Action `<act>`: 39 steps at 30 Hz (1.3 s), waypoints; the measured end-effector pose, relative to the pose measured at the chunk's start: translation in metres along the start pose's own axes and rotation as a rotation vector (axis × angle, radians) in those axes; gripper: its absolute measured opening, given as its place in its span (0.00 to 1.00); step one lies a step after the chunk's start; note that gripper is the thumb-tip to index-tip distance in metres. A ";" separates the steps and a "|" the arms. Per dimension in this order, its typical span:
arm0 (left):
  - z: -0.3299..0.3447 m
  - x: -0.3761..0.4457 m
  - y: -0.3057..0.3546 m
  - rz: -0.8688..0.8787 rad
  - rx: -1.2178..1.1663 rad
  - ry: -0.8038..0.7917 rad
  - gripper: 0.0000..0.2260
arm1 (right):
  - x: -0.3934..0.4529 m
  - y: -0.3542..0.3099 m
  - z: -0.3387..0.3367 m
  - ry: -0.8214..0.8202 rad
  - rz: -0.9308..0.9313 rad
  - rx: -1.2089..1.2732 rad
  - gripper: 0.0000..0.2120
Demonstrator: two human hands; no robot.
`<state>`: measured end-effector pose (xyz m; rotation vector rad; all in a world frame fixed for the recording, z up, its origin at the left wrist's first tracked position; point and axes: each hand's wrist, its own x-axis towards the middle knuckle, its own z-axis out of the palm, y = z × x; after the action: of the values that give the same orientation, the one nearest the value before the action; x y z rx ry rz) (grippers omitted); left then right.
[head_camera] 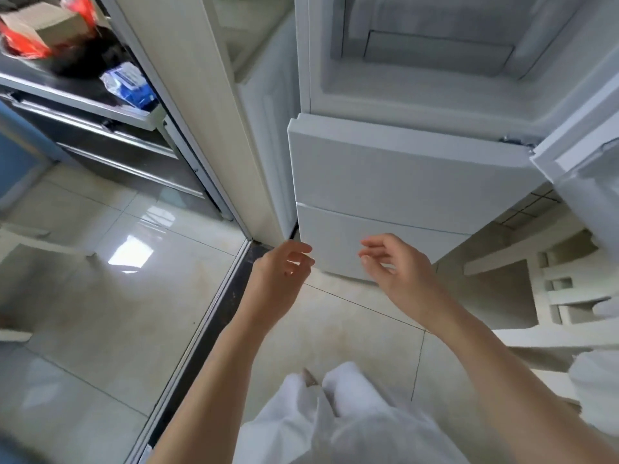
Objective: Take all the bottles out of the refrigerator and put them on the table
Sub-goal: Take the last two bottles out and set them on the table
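Observation:
A white refrigerator (402, 169) stands in front of me. Its upper compartment (435, 51) is open and shows bare white walls; no bottle is visible in it. Its upper door (582, 169) swings out at the right. The two lower drawer fronts are closed. My left hand (281, 266) hovers by the lower left corner of the fridge, fingers apart and holding nothing. My right hand (395, 266) hangs in front of the bottom drawer, fingers loosely curled, with nothing in it. No table is in view.
A metal shelf unit (100, 105) at the left holds a cardboard box, red packets and a blue-white pack. A sliding door frame (201, 128) and its floor track (214, 316) run beside the fridge. White foam packing (552, 296) lies on the tiled floor at the right.

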<state>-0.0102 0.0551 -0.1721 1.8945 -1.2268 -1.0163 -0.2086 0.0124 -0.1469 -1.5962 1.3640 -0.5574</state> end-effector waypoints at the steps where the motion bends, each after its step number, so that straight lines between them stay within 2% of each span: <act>1: -0.001 0.016 0.008 0.030 0.000 -0.017 0.09 | 0.011 -0.005 -0.006 0.031 -0.005 -0.002 0.10; 8: 0.000 0.119 0.082 0.225 -0.023 -0.051 0.09 | 0.093 -0.041 -0.064 0.191 -0.086 -0.045 0.13; 16: 0.017 0.218 0.191 0.408 -0.117 0.054 0.10 | 0.200 -0.091 -0.149 0.353 -0.219 0.057 0.12; 19: 0.022 0.251 0.232 0.477 -0.169 0.149 0.10 | 0.236 -0.108 -0.180 0.428 -0.252 0.061 0.11; 24: 0.024 0.298 0.287 0.507 -0.238 0.216 0.08 | 0.286 -0.133 -0.219 0.603 -0.328 0.059 0.11; 33: 0.032 0.394 0.369 0.567 -0.307 0.301 0.11 | 0.364 -0.164 -0.271 0.719 -0.324 0.088 0.16; 39: 0.043 0.456 0.402 0.540 -0.300 0.300 0.18 | 0.425 -0.171 -0.302 0.818 -0.274 0.107 0.19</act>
<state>-0.0991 -0.5135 0.0275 1.3196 -1.2300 -0.5622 -0.2476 -0.5002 0.0446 -1.5312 1.6451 -1.5442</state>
